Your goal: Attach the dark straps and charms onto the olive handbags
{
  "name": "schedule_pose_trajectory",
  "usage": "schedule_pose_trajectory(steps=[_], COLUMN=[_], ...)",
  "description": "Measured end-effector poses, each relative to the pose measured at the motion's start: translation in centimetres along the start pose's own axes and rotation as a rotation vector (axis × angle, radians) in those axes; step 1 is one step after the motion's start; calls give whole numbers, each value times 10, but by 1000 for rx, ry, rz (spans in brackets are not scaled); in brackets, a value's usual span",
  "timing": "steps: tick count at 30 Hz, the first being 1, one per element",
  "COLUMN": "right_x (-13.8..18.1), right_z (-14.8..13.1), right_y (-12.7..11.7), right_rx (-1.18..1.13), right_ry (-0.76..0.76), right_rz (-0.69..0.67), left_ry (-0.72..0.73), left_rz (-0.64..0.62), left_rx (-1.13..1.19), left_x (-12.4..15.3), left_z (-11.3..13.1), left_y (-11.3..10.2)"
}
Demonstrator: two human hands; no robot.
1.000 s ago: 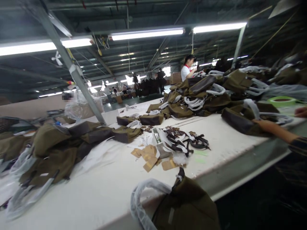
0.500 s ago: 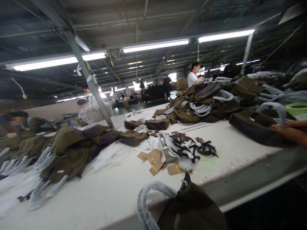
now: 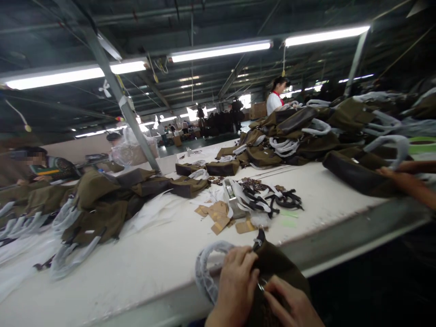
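Observation:
An olive-brown bag [image 3: 277,268] with a handle wrapped in white foam [image 3: 204,268] leans against the near edge of the white table [image 3: 153,263]. My left hand [image 3: 236,284] is closed over the bag's upper edge by the handle. My right hand [image 3: 289,304] pinches the bag's edge close to a small metal ring, fingers together. Both hands sit at the bottom of the view, almost touching each other.
Brown card tags [image 3: 218,215], dark straps [image 3: 272,200] and white wrapping lie mid-table. Heaps of olive bags lie at left [image 3: 102,202] and back right [image 3: 306,131]. Another person's forearms [image 3: 408,179] reach in at right. Other people work behind.
My two hands have come up into view at the bottom and closed on the bag's top edge; before, no hand of mine showed. The view shifted slightly.

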State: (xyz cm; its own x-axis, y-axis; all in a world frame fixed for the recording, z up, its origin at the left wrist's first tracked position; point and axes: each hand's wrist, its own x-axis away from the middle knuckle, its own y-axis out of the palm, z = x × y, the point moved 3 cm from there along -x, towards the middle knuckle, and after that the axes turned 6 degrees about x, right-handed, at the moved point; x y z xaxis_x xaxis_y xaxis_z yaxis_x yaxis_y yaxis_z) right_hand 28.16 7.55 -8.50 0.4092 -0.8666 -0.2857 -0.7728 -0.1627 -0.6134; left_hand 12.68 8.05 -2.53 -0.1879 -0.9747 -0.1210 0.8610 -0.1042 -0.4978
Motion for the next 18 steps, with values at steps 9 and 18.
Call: schedule_pose_trajectory(steps=[9,18], right_x=[-32,-41], right_z=[26,4], right_y=[9,19], right_rx=[65,147], right_ry=[94,-104], right_rz=[144,172], left_ry=[104,-89], left_rz=[-158,-176], left_rx=[-523,-229], left_x=[-34,-34], left_z=[-27,-38], left_y=[-17,-21])
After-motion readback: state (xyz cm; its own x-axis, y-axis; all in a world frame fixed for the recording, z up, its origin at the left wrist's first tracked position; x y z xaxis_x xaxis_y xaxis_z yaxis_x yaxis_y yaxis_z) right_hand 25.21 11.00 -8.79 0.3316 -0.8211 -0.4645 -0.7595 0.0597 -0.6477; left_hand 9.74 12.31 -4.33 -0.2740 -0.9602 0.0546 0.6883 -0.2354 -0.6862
